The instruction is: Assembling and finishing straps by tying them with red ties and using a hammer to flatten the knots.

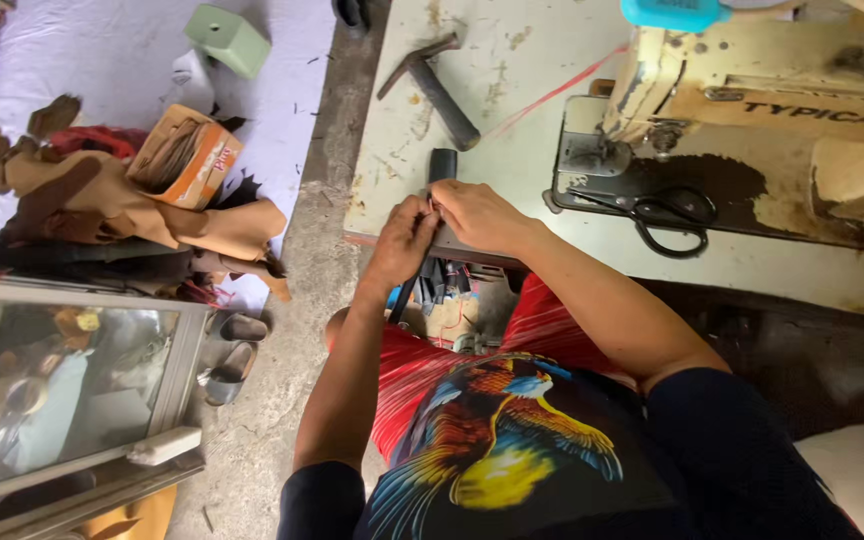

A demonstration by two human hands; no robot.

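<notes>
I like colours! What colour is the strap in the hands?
The strap is black, seen best in the head view.

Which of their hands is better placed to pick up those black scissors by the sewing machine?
Probably the right hand: it lies on the side toward the scissors, with bare table between. The left hand sits farther away, pinching the dark strap at the table's edge.

Left hand (402, 240): fingers curled, pinching. Right hand (477, 215): knuckles up, fingertips met the left's (thumbs hidden). Both forearms bare, angled forward, converging; elbows bent.
</notes>
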